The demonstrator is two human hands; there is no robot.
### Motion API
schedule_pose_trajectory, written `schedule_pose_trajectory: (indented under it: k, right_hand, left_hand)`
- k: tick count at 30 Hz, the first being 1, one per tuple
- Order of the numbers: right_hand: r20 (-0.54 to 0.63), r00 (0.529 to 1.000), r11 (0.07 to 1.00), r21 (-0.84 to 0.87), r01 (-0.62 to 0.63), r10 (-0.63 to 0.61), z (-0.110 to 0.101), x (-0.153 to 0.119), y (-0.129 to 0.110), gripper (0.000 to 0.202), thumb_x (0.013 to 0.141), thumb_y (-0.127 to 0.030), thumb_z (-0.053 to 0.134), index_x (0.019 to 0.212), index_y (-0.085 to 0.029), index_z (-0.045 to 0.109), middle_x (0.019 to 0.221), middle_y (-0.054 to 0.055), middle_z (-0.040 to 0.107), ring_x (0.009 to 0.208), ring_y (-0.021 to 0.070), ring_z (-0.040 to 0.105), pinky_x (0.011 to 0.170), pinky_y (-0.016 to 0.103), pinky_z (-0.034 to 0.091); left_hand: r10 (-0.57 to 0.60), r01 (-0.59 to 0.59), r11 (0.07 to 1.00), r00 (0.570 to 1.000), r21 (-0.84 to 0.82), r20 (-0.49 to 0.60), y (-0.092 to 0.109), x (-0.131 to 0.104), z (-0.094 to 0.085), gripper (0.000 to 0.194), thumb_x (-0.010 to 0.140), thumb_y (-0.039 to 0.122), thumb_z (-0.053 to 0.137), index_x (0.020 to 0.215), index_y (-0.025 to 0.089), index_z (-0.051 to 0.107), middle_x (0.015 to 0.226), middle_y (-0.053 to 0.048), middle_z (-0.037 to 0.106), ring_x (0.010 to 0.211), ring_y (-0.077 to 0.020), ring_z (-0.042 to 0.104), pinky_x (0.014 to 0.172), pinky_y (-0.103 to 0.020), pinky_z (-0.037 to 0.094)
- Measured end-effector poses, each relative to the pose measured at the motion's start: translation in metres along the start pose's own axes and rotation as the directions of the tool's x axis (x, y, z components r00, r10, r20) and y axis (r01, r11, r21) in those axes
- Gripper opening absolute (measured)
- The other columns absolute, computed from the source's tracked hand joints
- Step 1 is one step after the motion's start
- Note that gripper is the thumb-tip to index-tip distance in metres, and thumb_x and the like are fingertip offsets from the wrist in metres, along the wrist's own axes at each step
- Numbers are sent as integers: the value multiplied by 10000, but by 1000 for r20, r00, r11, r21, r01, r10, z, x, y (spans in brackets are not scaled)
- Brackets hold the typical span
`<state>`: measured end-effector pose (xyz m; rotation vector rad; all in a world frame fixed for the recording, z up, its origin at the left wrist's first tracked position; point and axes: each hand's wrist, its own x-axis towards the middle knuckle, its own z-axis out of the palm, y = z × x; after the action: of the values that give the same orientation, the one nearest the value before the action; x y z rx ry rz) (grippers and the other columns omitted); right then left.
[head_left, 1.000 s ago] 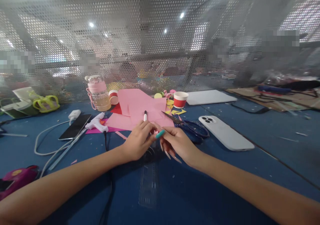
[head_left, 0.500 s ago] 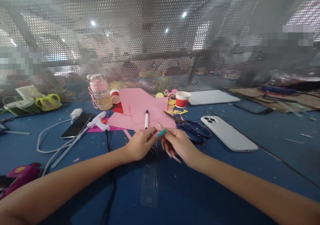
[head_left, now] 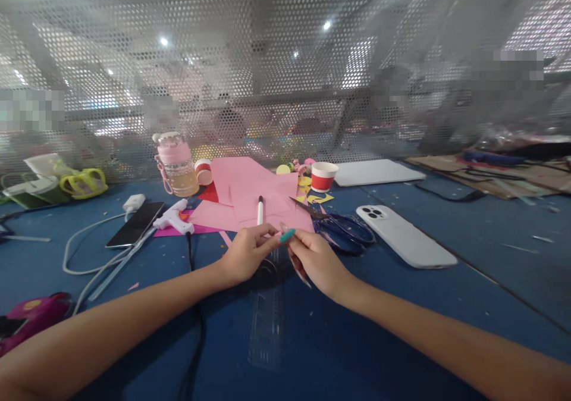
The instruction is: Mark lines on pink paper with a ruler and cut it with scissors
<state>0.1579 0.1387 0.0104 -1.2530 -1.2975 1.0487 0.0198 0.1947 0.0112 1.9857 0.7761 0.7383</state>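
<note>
- And there they were, centre stage: the left hand (head_left: 245, 255) and the right hand (head_left: 321, 264) met tip to tip above the blue table (head_left: 334, 353).
- The left fingers were curled, thumb against forefinger, with a long teal nail (head_left: 286, 235) at the thumb's tip pointing straight at the other hand.
- The right fingers were bent too, thumb and forefinger drawn together, the others tucked below; whether either pinch gripped anything was impossible to tell, the meeting point being too small and partly covered.
- Right beyond the knuckles lay the pink paper (head_left: 250, 181), several overlapping sheets, with the white marker (head_left: 260, 212) on top, black end pointing away and near end just beside the left hand.
- Down below, the clear ruler (head_left: 265, 335) lay flat on the table, its far part running up between the hands.
- Over on the right hand's side, the blue-handled scissors (head_left: 352, 228) sat close, blades reaching over the paper, and past them a white phone (head_left: 408, 237) lay camera side up.
- Across on the left, a white glue gun (head_left: 175, 218) rested beside a black phone (head_left: 134, 225).
- At the back stood a red-and-white cup (head_left: 323, 178), upright, yellow scraps (head_left: 320, 199) in front, and a pink-topped bottle (head_left: 176, 166) well to its left.
</note>
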Motion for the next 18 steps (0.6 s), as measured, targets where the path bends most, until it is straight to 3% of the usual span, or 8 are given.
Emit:
schedule_pose_trajectory:
  k: [4, 11, 18]
  right_hand:
    - [16, 1000, 999, 38, -17, 16, 0, 0, 1, 280, 775, -334, 459, 528, -212, 411, 366, -72, 389, 260, 67, 350, 263, 184, 271]
    - [19, 996, 996, -25, 82, -82, -2, 0, 0, 247, 761, -309, 443, 535, -208, 442, 387, -59, 427, 281, 62, 365, 282, 182, 282]
    - [15, 996, 993, -83, 88, -87, -4, 0, -3, 309, 777, -354, 431, 506, -205, 434, 361, -59, 423, 263, 56, 354, 280, 182, 252]
  left_hand:
    - [1, -1, 1000, 1000, 11, 3, -2, 2, 0, 351, 811, 463, 485, 716, 131, 542, 492, 74, 339, 431, -60, 264, 404, -201, 185]
    - [-23, 23, 999, 1000, -25, 20, 0, 3, 0, 399, 812, 478, 500, 620, 134, 554, 505, 21, 478, 484, -92, 436, 420, -205, 298]
    - [-27, 23, 984, 999, -178, -21, -1, 4, 0, 315, 731, 439, 616, 722, 131, 548, 555, 34, 503, 461, -64, 405, 410, -194, 271]
